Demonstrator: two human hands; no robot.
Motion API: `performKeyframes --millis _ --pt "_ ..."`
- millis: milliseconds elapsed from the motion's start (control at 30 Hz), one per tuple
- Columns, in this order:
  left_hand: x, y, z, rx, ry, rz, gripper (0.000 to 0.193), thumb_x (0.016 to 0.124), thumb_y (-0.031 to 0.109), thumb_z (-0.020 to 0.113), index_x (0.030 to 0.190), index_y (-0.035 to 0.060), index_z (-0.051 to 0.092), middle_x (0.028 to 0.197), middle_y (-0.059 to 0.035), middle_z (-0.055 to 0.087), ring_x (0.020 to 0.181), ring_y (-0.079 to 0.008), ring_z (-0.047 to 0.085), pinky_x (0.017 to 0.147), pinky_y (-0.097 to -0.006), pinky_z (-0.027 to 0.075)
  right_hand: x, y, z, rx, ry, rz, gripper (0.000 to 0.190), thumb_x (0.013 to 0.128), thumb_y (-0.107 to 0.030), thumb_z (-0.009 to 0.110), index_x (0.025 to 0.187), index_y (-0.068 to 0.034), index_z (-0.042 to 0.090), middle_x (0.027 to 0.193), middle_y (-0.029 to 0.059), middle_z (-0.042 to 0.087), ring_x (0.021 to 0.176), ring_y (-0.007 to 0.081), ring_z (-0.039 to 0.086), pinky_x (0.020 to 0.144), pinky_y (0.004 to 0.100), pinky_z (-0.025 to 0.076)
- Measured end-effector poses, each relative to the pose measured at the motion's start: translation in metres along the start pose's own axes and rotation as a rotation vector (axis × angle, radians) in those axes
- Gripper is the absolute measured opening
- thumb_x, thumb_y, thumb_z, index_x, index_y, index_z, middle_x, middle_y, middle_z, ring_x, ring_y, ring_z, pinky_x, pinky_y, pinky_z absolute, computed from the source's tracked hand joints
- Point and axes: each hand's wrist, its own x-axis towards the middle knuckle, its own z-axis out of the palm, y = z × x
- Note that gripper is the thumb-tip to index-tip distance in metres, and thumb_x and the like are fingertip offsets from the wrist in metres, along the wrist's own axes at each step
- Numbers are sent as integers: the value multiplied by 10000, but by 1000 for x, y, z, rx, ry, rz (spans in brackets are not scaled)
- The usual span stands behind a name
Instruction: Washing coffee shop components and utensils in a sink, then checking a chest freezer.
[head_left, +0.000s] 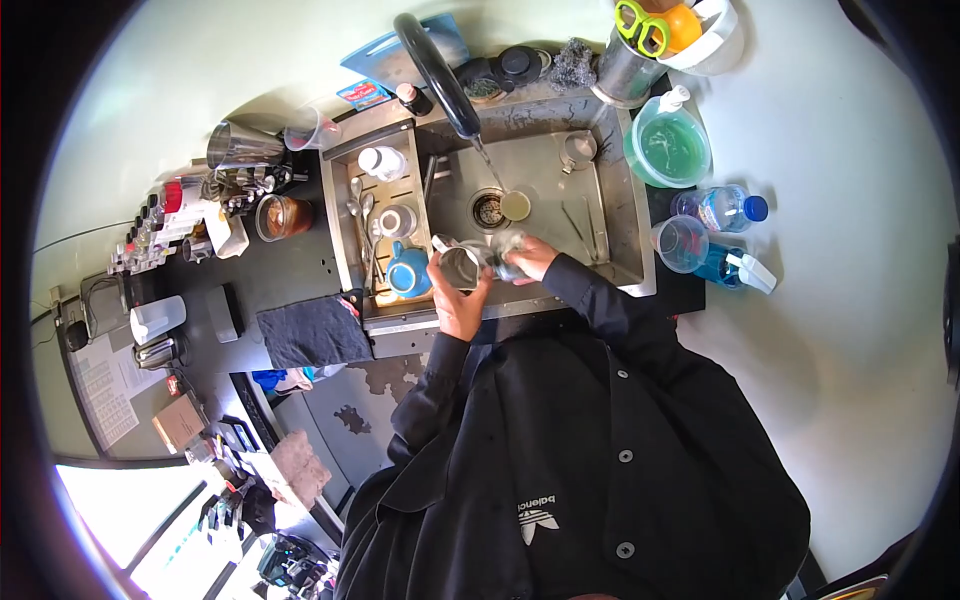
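Over the near side of the steel sink (540, 157), my left hand (459, 304) holds a metal pitcher (460, 268), its mouth towards the camera. Close to the pitcher's right side, my right hand (532, 257) grips a greyish item (510, 247), blurred, perhaps a scrubber. Water runs from the black faucet (442, 75) near a small round cup (515, 205) beside the drain (487, 211). A second small metal pitcher (578, 148) stands at the sink's back right. Long thin utensils (577, 229) lie on the basin floor.
The left drying rack (360, 247) holds a blue cup (409, 271), a white cup (397, 221), a white bottle (382, 163) and several spoons. A tub of green liquid (667, 146) and a blue-capped bottle (720, 208) stand right. A dark cloth (313, 332) lies left.
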Motion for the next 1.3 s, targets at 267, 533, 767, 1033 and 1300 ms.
performKeyframes --millis 267,533,767,1033,1300 --pt "48 -15 43 396 83 76 823 679 313 827 1329 22 414 1211 -214 495 1141 -380 478 978 -453 381 54 17 -68 -1126 291 -100 433 850 -315 611 1225 -101 576 1100 174 656 1006 362 640 885 451 510" --pt "104 -63 95 293 -130 27 798 639 245 828 1299 33 433 1207 -227 568 1140 -387 544 972 -415 441 62 20 -69 -1321 193 -5 373 837 -348 633 1118 -102 629 1047 157 672 1012 324 639 879 423 503" --pt "116 -82 130 233 -275 -112 799 645 267 837 1290 33 427 1208 -186 590 1125 -324 581 949 -382 466 22 36 -90 -1309 176 116 391 825 -394 661 1036 -64 660 994 172 680 1012 322 629 884 419 496" --pt "86 -108 133 669 -680 -477 1028 603 203 854 1416 14 256 1301 -248 516 1207 -363 518 999 -379 434 26 38 -101 -1019 340 143 457 807 -378 675 1051 7 637 1040 235 659 976 385 636 888 451 497" --pt "74 -69 157 727 -935 27 821 655 221 812 1356 156 391 1378 -167 467 1253 -331 471 994 -384 435 48 60 -106 -1126 217 135 509 774 -404 672 1070 8 630 1047 251 651 1029 370 620 923 427 481"
